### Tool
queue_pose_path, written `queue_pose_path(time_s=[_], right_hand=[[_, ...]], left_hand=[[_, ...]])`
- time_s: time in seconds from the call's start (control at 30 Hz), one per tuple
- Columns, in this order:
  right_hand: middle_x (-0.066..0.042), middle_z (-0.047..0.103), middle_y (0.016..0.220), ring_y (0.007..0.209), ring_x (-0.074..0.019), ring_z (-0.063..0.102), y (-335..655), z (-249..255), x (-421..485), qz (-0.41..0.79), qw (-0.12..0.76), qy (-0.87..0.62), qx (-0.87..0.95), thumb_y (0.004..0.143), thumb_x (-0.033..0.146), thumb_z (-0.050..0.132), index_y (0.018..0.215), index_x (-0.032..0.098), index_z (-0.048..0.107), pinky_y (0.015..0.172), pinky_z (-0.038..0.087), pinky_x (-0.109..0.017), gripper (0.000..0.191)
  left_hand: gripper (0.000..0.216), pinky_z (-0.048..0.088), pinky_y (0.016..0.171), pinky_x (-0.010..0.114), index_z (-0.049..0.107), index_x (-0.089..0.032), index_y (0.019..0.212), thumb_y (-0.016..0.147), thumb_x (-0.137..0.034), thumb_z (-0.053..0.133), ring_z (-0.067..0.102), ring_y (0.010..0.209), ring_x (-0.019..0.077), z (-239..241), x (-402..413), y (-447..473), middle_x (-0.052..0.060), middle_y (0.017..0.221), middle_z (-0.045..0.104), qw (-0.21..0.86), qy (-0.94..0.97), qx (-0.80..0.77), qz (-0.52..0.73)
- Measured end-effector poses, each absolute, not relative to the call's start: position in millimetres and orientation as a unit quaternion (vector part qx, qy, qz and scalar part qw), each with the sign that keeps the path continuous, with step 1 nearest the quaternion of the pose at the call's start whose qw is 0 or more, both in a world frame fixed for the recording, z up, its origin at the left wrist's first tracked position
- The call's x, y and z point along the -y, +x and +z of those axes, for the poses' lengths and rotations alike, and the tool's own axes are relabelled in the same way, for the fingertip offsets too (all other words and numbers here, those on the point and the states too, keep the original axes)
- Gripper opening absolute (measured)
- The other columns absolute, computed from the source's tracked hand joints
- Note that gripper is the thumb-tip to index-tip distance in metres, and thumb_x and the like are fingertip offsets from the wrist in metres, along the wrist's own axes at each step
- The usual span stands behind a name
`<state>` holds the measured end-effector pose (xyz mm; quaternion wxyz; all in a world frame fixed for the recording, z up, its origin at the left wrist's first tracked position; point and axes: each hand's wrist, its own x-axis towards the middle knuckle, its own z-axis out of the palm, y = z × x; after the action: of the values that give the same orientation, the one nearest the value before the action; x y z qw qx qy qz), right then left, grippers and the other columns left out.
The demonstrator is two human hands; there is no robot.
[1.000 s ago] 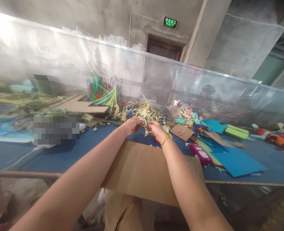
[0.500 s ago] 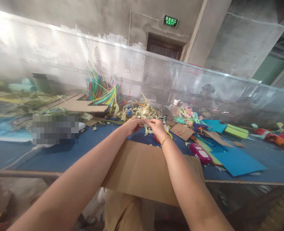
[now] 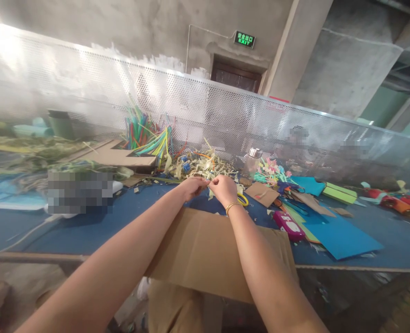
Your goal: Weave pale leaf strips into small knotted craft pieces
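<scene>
My left hand [image 3: 193, 186] and my right hand [image 3: 223, 188] meet fingertip to fingertip over the far part of the blue table [image 3: 97, 222]. Both are closed in a pinch on a small pale yellow paper scrap [image 3: 210, 191] that hangs between them. A gold bracelet sits on my right wrist. Just behind the hands lies a heap of pale yellow shreds with bits of blue and orange [image 3: 201, 165]. A yellow-handled pair of scissors [image 3: 241, 200] lies by my right wrist. Under my forearms a brown cardboard sheet [image 3: 205, 249] hangs over the table's near edge.
A perforated metal screen [image 3: 226, 115] closes the table's far side. Coloured straws [image 3: 145, 134] and a cardboard box [image 3: 118, 155] stand at back left. A glass jar [image 3: 252, 159], paper flowers [image 3: 270, 170], a pink case [image 3: 288, 225], blue paper sheets [image 3: 340, 237] and red toys [image 3: 399, 201] lie to the right.
My hands have drawn closer together and stay pinched on the pale scrap. The view has shifted slightly; nothing else on the table moved.
</scene>
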<state>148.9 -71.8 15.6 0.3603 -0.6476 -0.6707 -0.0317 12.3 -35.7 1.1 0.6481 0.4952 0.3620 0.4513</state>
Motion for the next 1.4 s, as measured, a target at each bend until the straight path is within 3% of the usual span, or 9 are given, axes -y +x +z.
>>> queue_pose_path(time_s=[0.37,0.7,1.0,1.2,1.4], right_hand=[[-0.002,0.071,0.077,0.075,-0.0157,0.063,153.4,11.8,73.6,0.031,0.399,-0.586,0.705,0.077,0.026,0.058,0.076,0.021,0.065,0.068,0.042,-0.024,0.009],[-0.002,0.07,0.079,0.073,-0.0166,0.062,149.4,13.3,71.6,0.017,0.363,-0.642,0.675,0.075,0.027,0.06,0.079,0.022,0.065,0.062,0.039,-0.024,0.008],[-0.007,0.071,0.079,0.075,-0.021,0.064,167.2,8.7,70.3,0.009,0.287,-0.719,0.633,0.068,0.016,0.063,0.068,0.023,0.067,0.065,0.04,-0.028,0.008],[-0.005,0.071,0.08,0.077,-0.0184,0.063,170.0,9.1,65.1,0.04,0.424,-0.641,0.639,0.083,0.035,0.052,0.079,0.021,0.07,0.068,0.042,-0.026,0.023],[-0.003,0.073,0.085,0.077,-0.0166,0.065,164.5,3.9,58.2,0.138,0.471,-0.546,0.679,0.078,0.037,0.062,0.085,0.022,0.072,0.072,0.046,-0.026,0.019]], left_hand=[[0.027,0.031,0.043,0.019,0.063,-0.015,0.069,0.059,-0.032,0.081,0.054,0.05,0.0087,5.3,35.3,10.2,0.001,0.061,0.06,0.677,0.469,-0.379,0.422],[0.031,0.015,0.038,0.02,0.054,-0.016,0.062,0.061,-0.03,0.081,0.037,0.037,0.0045,-3.0,31.2,16.5,-0.002,0.047,0.05,0.587,0.522,-0.373,0.494],[0.03,0.031,0.042,0.016,0.05,-0.016,0.065,0.064,-0.024,0.079,0.049,0.046,0.0037,10.4,32.6,6.9,-0.004,0.06,0.056,0.627,0.418,-0.32,0.575],[0.025,0.031,0.042,0.016,0.057,-0.014,0.064,0.061,-0.021,0.081,0.052,0.049,0.0054,8.1,33.1,7.1,0.0,0.062,0.062,0.636,0.459,-0.347,0.514],[0.021,0.032,0.044,0.017,0.059,-0.014,0.062,0.063,-0.019,0.079,0.049,0.046,0.005,7.1,37.2,9.6,0.0,0.056,0.059,0.647,0.483,-0.348,0.477]])
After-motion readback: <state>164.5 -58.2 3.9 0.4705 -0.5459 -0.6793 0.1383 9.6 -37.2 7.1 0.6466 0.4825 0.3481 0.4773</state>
